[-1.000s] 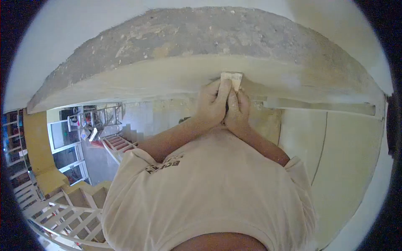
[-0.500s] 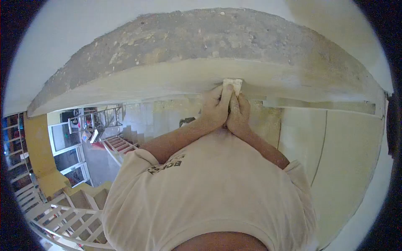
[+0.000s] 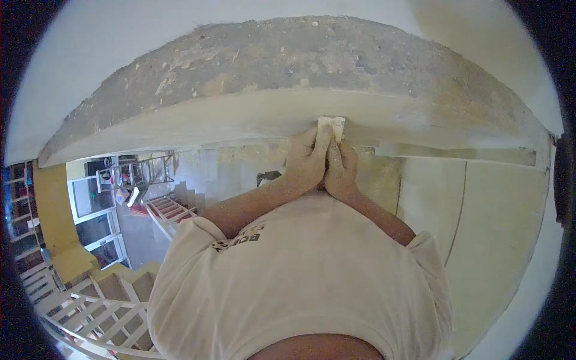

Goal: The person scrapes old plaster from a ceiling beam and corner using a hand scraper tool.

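Note:
A small pale block or blade (image 3: 331, 125), smeared with plaster, rests against the lower part of the cream wall band (image 3: 240, 108). My left hand (image 3: 307, 156) grips it from the left, thumb lying along its face. From the right, my right hand (image 3: 342, 168) closes on the same piece, pressed against my left hand. The fingers behind the piece are hidden. Above the cream band runs a rough grey strip (image 3: 270, 57) of bare, patchy surface.
Stairs with a white railing (image 3: 96, 312) lie at the lower left. Beyond them are a red and white ladder (image 3: 171, 207), a metal scaffold (image 3: 156, 168), a white-framed window (image 3: 96, 198) and a yellow column (image 3: 57, 210). A recessed ledge (image 3: 456, 151) runs along the right.
Both hands and the pale piece have shifted very slightly down and left in view. The grip looks the same, and the wall band also sits slightly lower in view.

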The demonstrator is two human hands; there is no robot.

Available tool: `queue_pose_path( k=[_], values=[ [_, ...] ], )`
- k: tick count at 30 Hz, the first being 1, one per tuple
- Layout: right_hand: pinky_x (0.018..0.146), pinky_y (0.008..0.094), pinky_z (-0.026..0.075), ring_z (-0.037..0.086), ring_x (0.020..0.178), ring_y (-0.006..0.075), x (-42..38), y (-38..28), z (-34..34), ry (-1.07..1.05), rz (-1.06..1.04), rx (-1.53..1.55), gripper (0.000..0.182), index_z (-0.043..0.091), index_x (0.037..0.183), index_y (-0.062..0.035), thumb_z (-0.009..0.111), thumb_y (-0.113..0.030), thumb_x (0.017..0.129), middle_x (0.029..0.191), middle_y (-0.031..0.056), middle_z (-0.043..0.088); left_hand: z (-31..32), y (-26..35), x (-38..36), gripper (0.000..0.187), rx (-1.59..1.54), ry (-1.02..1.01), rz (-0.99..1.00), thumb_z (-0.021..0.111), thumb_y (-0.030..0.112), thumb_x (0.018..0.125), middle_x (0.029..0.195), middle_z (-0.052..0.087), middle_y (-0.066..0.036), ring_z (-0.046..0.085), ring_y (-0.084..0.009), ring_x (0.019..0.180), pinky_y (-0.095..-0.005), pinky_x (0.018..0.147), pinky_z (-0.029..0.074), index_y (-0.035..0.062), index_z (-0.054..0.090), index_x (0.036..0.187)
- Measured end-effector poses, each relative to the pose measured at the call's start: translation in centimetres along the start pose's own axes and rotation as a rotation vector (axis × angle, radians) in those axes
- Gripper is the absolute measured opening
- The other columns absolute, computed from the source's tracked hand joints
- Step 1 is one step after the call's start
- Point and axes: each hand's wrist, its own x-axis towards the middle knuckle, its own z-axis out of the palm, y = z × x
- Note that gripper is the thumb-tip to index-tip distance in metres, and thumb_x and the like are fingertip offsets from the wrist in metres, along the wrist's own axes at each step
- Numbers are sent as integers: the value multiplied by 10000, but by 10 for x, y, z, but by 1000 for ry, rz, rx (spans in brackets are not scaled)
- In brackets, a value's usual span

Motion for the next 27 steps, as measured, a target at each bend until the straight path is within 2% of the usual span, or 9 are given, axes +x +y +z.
queue_pose_path(
  k=[2,4,8,14,16,21,23,24,27],
  values=[
    [598,386,379,505,667,330,3,0,1,-42,34,-21,223,531,802,32,406,-150,834,745,195,535,3,-3,2,310,-69,7,31,417,222,892,596,502,-61,421,-78,580,-266,507,383,-23,530,740],
    [593,386,376,506,662,321,5,-7,5,67,-112,90,231,533,773,30,407,-154,834,716,194,528,1,8,1,310,-63,1,42,413,222,895,600,508,-54,425,-74,584,-264,511,385,-21,532,744],
    [620,384,388,516,655,319,8,-27,-8,-27,-36,19,236,545,791,24,410,-163,837,702,177,538,-5,37,6,303,-68,-43,121,400,216,899,622,528,-45,448,-76,596,-260,532,400,-18,541,767],
    [657,360,418,545,654,299,10,-4,-4,36,-189,-25,244,557,857,13,433,-197,843,728,154,573,1,-3,0,272,-217,-38,55,388,192,897,686,556,-61,482,-101,622,-260,563,413,-17,543,817],
    [651,347,432,564,674,259,10,-20,-15,-237,-60,-18,262,540,914,15,445,-218,840,778,163,584,-8,13,-3,266,-132,-21,89,386,185,896,714,566,-62,495,-102,651,-256,589,419,-17,545,826],
    [601,332,438,568,659,211,5,-16,-7,-401,5,-18,320,498,998,15,471,-257,830,762,141,579,-22,27,-12,247,-113,7,107,386,175,895,798,585,-61,525,-103,738,-247,667,431,-8,546,852],
    [585,323,439,566,652,200,1,-10,-4,-460,72,-71,339,487,1011,15,483,-268,825,756,131,576,-22,8,-13,246,-589,181,-15,382,185,898,827,589,-72,560,-139,734,-259,662,451,10,550,940],
    [587,320,439,565,650,198,-1,-9,-3,-465,55,-58,326,492,999,14,491,-260,824,751,126,574,-26,7,-11,246,-588,186,-21,382,185,898,827,589,-72,560,-139,734,-259,662,451,10,550,940],
    [599,318,438,564,658,195,-1,-4,1,-485,18,-15,287,501,980,9,492,-233,826,757,125,573,-36,0,-15,218,-456,310,208,410,186,892,868,584,-83,542,-121,789,-260,705,446,6,532,880]
  ],
)
